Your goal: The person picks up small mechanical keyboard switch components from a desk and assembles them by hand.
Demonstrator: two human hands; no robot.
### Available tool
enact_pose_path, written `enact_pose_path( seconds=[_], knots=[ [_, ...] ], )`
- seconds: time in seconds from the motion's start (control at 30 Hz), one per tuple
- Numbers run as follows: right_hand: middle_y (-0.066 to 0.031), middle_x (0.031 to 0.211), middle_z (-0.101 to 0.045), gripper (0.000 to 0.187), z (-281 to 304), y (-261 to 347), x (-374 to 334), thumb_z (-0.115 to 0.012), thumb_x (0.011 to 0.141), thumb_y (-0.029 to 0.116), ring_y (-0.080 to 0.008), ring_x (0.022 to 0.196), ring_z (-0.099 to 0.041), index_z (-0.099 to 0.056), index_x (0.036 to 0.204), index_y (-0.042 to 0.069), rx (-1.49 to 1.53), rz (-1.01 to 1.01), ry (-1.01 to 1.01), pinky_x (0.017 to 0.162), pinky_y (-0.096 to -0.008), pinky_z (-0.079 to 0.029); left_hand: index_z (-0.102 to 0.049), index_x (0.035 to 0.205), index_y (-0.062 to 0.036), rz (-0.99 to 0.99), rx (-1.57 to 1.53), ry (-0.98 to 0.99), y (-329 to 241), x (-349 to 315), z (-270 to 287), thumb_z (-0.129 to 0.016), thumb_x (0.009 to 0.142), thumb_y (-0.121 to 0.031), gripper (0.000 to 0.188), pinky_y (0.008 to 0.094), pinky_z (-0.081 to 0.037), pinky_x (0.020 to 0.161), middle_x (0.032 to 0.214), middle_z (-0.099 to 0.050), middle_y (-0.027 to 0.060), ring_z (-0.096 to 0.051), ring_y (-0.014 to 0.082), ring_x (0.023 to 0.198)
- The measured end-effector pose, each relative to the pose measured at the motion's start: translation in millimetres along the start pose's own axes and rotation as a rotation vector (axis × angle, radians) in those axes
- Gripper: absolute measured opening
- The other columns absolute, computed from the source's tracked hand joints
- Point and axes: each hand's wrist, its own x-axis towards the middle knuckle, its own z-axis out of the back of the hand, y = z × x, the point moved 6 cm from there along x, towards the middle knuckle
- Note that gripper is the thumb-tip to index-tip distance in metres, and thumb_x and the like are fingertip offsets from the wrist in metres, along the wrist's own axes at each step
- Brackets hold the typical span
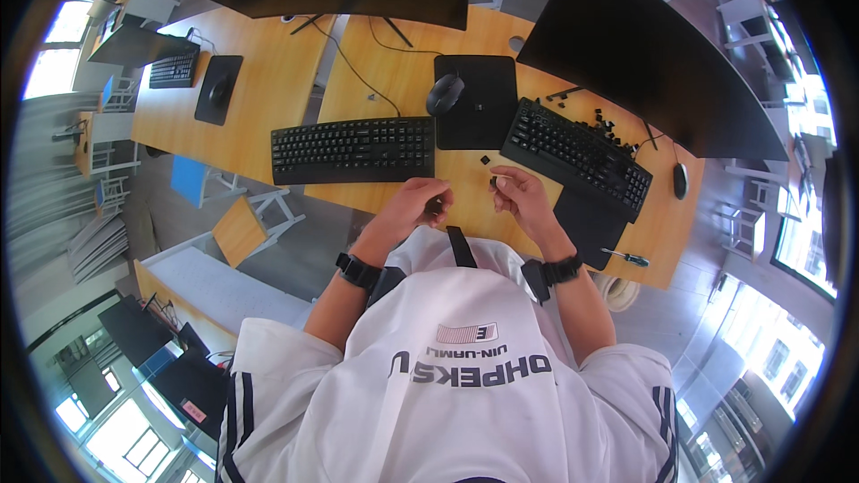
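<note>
Small black piece pinched at the desk's edge

Both forearms reached up over the lap, elbows out and wrists raised, the hands close together but apart, just off the near edge of the desk [465, 166]. The right hand [521, 199] held a small black piece [494, 182] between thumb and forefinger; I could not tell which way it faced. The left hand [424, 202] was curled inward with something dark under the fingers, and whether it gripped anything I could not tell. A lone keycap [486, 160] lay on the wood just beyond. The right keyboard [577, 156] slanted, its long axis running from far left to near right, with loose keycaps [610, 128] scattered behind it. The left keyboard [353, 150] ran nearly straight across. A screwdriver [636, 260] lay near the right edge.
</note>
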Motion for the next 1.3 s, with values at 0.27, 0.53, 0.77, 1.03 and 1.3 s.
enact_pose_path(
  seconds=[0.27,0.53,0.77,1.03,1.3],
  knots=[
    [-0.0059,0.092,-0.065,0.022,-31.5,51.3,-47.8,-0.066,0.090,0.000,-0.0114,0.078,-0.064,-0.067,0.112,-0.003,-0.386,0.242,0.036,0.069,-0.0233,-0.052,-0.063,0.090,-0.0015,0.035,0.225,0.159,-21.6,10.3,-67.0,-0.049,0.103,-0.034,0.037,0.0229,-0.033,0.047,0.069,-0.052,0.0010,-0.046,0.0088,0.055],
    [-0.0066,0.091,-0.064,0.027,-40.9,74.4,-64.4,-0.072,0.083,0.002,-0.0122,0.077,-0.064,-0.068,0.109,-0.001,-0.612,0.437,0.053,0.073,-0.0245,-0.050,-0.059,0.093,-0.0019,-0.026,0.231,0.239,-24.3,4.0,-76.4,-0.047,0.104,-0.032,0.034,0.0226,-0.033,0.046,0.072,-0.054,0.0011,-0.050,0.0087,0.056],
    [-0.0057,0.088,-0.064,0.020,-47.4,76.7,-54.7,-0.073,0.083,0.004,-0.0112,0.074,-0.062,-0.069,0.102,-0.002,-0.725,0.495,0.083,0.069,-0.0248,-0.049,-0.061,0.096,-0.0017,-0.049,0.179,0.176,-23.4,1.4,-66.4,-0.047,0.105,-0.031,0.034,0.0213,-0.032,0.049,0.070,-0.053,0.0000,-0.042,0.0066,0.056],
    [-0.0081,0.090,-0.064,0.026,27.8,-4.2,36.2,-0.072,0.083,0.021,-0.0220,0.076,-0.065,-0.069,0.102,0.005,-0.893,0.299,-0.152,0.069,-0.0326,-0.052,-0.060,0.090,-0.0022,0.044,0.016,0.063,9.4,16.3,-21.8,-0.046,0.103,-0.029,0.032,0.0244,-0.037,0.052,0.072,-0.054,0.0039,-0.048,0.0116,0.060],
    [-0.0113,0.109,-0.064,0.035,46.4,-54.6,117.8,-0.071,0.084,0.021,-0.0276,0.083,-0.066,-0.063,0.115,0.006,-1.472,0.422,-0.280,0.076,-0.0375,-0.053,-0.060,0.088,-0.0007,-0.029,-0.212,-0.064,14.5,-7.3,10.3,-0.043,0.100,-0.028,0.034,0.0275,-0.045,0.059,0.078,-0.058,0.0073,-0.055,0.0158,0.067]
  ],
)
